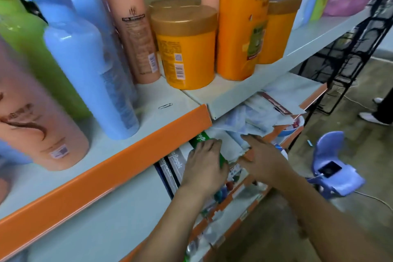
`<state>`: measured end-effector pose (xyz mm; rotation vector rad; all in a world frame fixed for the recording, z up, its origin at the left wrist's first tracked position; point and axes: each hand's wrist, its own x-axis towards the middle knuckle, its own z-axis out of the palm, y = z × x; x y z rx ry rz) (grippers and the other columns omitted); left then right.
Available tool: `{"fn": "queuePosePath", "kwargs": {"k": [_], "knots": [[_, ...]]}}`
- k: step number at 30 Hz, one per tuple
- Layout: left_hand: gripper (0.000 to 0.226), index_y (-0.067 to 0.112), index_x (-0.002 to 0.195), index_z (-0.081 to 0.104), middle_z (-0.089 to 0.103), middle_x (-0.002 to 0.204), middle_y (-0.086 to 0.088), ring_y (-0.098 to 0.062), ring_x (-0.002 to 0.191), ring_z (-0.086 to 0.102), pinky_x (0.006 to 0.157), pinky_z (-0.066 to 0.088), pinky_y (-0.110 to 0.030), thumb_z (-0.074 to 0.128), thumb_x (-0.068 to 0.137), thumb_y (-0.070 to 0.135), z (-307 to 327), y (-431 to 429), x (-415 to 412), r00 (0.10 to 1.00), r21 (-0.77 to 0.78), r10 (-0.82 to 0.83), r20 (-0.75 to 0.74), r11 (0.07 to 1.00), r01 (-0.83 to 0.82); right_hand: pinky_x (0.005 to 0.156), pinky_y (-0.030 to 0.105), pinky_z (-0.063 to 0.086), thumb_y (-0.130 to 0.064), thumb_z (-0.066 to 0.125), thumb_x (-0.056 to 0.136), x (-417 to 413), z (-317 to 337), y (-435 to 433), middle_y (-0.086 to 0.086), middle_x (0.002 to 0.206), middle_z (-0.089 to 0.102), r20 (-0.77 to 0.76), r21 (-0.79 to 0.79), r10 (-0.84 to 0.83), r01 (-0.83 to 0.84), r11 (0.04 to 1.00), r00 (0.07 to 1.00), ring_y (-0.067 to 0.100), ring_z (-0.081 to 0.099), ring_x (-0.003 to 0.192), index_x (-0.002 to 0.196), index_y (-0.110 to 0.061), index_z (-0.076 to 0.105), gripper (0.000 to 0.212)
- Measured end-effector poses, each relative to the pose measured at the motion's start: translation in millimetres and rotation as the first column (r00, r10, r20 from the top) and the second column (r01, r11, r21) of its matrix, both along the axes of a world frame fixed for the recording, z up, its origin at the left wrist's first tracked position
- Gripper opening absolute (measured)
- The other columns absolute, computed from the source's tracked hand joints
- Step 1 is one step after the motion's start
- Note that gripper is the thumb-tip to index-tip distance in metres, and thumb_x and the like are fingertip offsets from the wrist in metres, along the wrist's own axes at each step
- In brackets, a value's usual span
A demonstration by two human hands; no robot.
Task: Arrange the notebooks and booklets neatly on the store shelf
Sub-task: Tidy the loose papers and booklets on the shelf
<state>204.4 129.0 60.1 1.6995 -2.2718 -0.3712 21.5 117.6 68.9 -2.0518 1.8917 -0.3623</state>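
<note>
Green shows nearest: the left hand [204,161] lies on a green notebook [201,137] on the lower shelf [225,201], fingers curled over its far edge, with grey-white notebooks [173,162] just beside it at nine o'clock. At three o'clock of that hand, the right hand [263,159] rests nearly flat, fingers straight, against a loose heap of pale blue booklets [251,117] that spreads toward one o'clock. Farther off, from ten to twelve o'clock, the upper shelf [127,155] carries a blue bottle [85,70] and an orange jar [187,53].
</note>
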Motion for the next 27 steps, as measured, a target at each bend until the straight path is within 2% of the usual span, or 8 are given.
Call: {"fn": "queuePosePath", "kwargs": {"k": [2,6,11,14,16,20,25,27], "knots": [[0.066,0.018,0.156,0.03,0.034,0.157,0.002,-0.021,0.143,0.028,0.114,0.029,-0.038,0.053,0.097,0.036,-6.1,-16.9,-14.9,1.0,0.026,0.012,0.004,1.0,-0.012,0.091,0.031,0.045,-0.037,0.063,0.087,-14.4,-4.5,-19.4,-0.004,0.137,0.057,-0.009,0.002,0.01,-0.01,1.0,1.0,0.022,0.057,0.119,0.145,-0.03,0.044,0.062],[0.063,0.018,0.153,0.035,0.039,0.153,0.001,-0.022,0.139,0.034,0.113,0.033,-0.039,0.053,0.097,0.038,-24.7,-55.0,-54.6,0.998,0.065,0.069,-0.003,0.996,-0.068,0.103,0.035,0.044,-0.034,0.063,0.088,-56.9,-21.2,-73.4,0.001,0.148,0.05,0.01,0.027,0.085,-0.085,0.996,0.996,0.025,0.052,0.129,0.15,-0.024,0.041,0.066],[0.06,0.016,0.144,0.044,0.048,0.144,-0.003,-0.026,0.135,0.042,0.109,0.038,-0.038,0.053,0.089,0.039,-61.2,-112.3,-118.5,0.967,0.115,0.255,-0.01,0.961,-0.252,0.106,0.037,0.043,-0.042,0.056,0.095,-119.0,-33.3,-141.7,-0.002,0.154,0.041,-0.067,0.092,0.26,-0.254,0.963,0.963,0.023,0.048,0.132,0.153,-0.026,0.032,0.065],[0.074,0.015,0.157,0.025,0.022,0.166,-0.007,-0.027,0.153,0.017,0.124,0.018,-0.039,0.055,0.093,0.04,-85.3,-139.2,-153.9,0.944,0.166,0.33,0.014,0.93,-0.327,0.107,0.034,0.039,-0.042,0.055,0.095,-150.9,-43.9,-169.9,-0.005,0.155,0.038,-0.088,0.16,0.347,-0.331,0.93,0.934,0.021,0.044,0.136,0.154,-0.028,0.031,0.065],[0.078,0.017,0.161,0.006,-0.001,0.17,-0.004,-0.024,0.156,-0.004,0.125,0.002,-0.039,0.051,0.099,0.032,-99.6,-151.4,-166.5,0.921,0.199,0.381,0.08,0.899,-0.389,0.105,0.033,0.041,-0.039,0.056,0.092,-166.2,-55.5,-185.2,-0.004,0.151,0.045,-0.083,0.173,0.386,-0.368,0.913,0.919,0.022,0.049,0.132,0.15,-0.027,0.038,0.062],[0.076,0.022,0.161,-0.007,-0.015,0.168,0.006,-0.02,0.154,-0.018,0.126,-0.005,-0.043,0.04,0.103,0.033,-110.7,-154.2,-180.5,0.864,0.262,0.453,0.22,0.826,-0.499,0.108,0.034,0.04,-0.034,0.059,0.092,-182.4,-73.9,-208.1,0.0,0.153,0.044,-0.048,0.231,0.47,-0.448,0.864,0.882,0.023,0.047,0.135,0.151,-0.022,0.038,0.063],[0.064,0.031,0.158,0.021,0.012,0.168,0.012,-0.024,0.155,0.004,0.125,0.003,-0.049,0.038,0.1,0.049,-95.7,-137.6,-185.9,0.781,0.2,0.551,0.295,0.764,-0.614,0.116,0.035,0.031,-0.032,0.056,0.096,-176.7,-87.3,-231.6,0.002,0.164,0.024,-0.008,0.169,0.528,-0.519,0.838,0.849,0.023,0.03,0.148,0.157,-0.02,0.026,0.069],[0.058,0.034,0.155,0.029,0.021,0.165,0.013,-0.024,0.153,0.011,0.124,0.008,-0.051,0.037,0.1,0.051,-93.4,-125.6,-187.1,0.741,0.155,0.6,0.302,0.736,-0.659,0.115,0.034,0.032,-0.033,0.055,0.096,-170.6,-91.9,-238.0,0.002,0.164,0.025,-0.042,0.114,0.541,-0.534,0.838,0.84,0.021,0.03,0.148,0.156,-0.02,0.026,0.067]]}}
